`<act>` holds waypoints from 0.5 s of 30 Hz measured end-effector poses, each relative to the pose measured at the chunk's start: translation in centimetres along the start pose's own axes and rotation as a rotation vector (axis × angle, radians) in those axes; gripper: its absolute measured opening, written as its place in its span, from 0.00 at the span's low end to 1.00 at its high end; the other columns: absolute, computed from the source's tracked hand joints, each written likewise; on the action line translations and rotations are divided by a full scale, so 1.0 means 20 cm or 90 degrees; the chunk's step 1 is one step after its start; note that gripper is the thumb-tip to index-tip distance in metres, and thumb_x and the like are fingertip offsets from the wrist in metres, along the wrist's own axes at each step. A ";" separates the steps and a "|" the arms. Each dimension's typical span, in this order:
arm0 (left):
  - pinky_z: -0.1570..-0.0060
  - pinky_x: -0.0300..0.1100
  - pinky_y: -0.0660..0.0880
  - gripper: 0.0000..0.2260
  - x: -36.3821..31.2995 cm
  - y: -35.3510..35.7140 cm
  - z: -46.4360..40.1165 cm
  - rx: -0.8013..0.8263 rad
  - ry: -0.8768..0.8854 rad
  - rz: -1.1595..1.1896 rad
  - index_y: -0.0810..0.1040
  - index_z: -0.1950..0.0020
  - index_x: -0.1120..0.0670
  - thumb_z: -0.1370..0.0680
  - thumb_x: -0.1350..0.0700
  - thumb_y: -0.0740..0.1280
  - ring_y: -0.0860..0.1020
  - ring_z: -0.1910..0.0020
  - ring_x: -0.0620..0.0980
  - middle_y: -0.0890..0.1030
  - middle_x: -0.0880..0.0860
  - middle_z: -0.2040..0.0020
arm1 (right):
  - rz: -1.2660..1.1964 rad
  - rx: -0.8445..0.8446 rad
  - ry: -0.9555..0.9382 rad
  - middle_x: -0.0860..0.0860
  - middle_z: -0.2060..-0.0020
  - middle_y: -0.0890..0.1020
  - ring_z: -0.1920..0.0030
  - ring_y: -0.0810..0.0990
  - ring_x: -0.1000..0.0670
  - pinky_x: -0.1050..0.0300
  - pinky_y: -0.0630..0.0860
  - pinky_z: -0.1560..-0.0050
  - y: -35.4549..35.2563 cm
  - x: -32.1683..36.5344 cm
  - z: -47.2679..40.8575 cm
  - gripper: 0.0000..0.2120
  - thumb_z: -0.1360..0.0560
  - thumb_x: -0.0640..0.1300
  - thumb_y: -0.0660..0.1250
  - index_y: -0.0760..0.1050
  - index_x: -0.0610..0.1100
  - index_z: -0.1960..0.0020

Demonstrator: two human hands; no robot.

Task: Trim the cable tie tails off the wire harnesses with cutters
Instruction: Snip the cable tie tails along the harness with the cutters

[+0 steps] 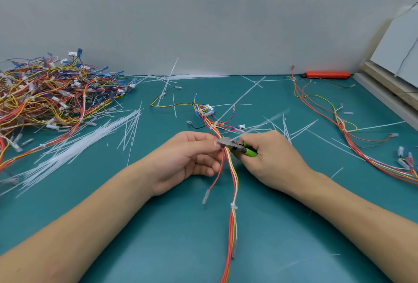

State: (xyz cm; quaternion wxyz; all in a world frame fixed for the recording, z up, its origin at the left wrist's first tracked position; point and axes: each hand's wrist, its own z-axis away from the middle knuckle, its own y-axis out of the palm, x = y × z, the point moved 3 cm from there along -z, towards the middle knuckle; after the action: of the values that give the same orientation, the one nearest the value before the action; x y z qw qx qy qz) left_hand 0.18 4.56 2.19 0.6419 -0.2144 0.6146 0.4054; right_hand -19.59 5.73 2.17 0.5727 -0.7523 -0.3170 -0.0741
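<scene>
We pinch the harness [228, 169] left-handed [192, 156], right hand [269, 158] squeezing cutters [235, 144] mid-frame; blades could nick wires.

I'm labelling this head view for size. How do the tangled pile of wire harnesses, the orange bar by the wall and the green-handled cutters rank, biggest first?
1. Tangled pile of wire harnesses.
2. Orange bar, though it lies farthest away.
3. Green-handled cutters, partly hidden in the right hand.
</scene>
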 end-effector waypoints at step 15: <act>0.63 0.38 0.79 0.05 0.00 0.00 0.00 -0.010 -0.004 -0.001 0.84 0.54 0.56 0.22 0.57 0.70 0.80 0.66 0.48 0.83 0.56 0.58 | -0.016 -0.026 -0.055 0.54 0.68 0.75 0.59 0.73 0.47 0.46 0.74 0.54 -0.02 0.02 -0.01 0.10 0.26 0.51 0.63 0.74 0.47 0.63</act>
State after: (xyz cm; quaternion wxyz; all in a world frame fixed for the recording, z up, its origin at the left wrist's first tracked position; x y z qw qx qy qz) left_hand 0.16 4.55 2.14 0.6425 -0.2185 0.6089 0.4107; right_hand -19.38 5.86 2.69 0.5425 -0.7622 -0.3489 -0.0553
